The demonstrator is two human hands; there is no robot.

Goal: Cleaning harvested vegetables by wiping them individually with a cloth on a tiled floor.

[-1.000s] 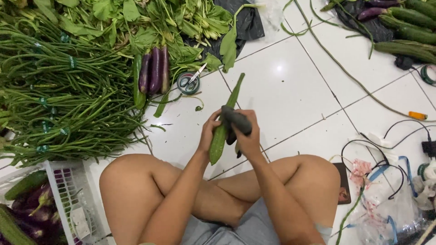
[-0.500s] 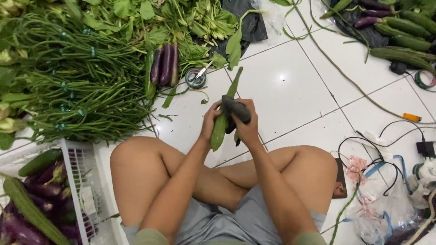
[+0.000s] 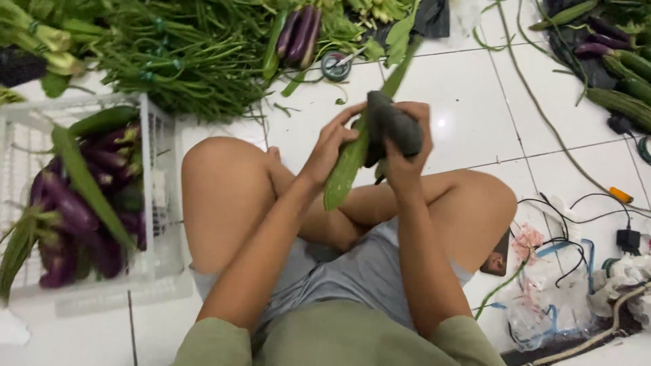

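Observation:
I sit cross-legged on white floor tiles. My left hand grips a long green ridged gourd that slants from above my knees up toward the far greens. My right hand holds a dark grey handled tool pressed against the gourd's upper part. Both hands meet around the gourd above my lap. The gourd's far tip points at the vegetable pile.
A white plastic crate at my left holds purple eggplants and long green gourds. Bundled green beans and leafy greens lie ahead, with a tape roll. More gourds lie far right; cables and plastic bags near right.
The view has tilted down and left, bringing the crate more into sight. My hands still hold the gourd and tool, now raised a little closer to me.

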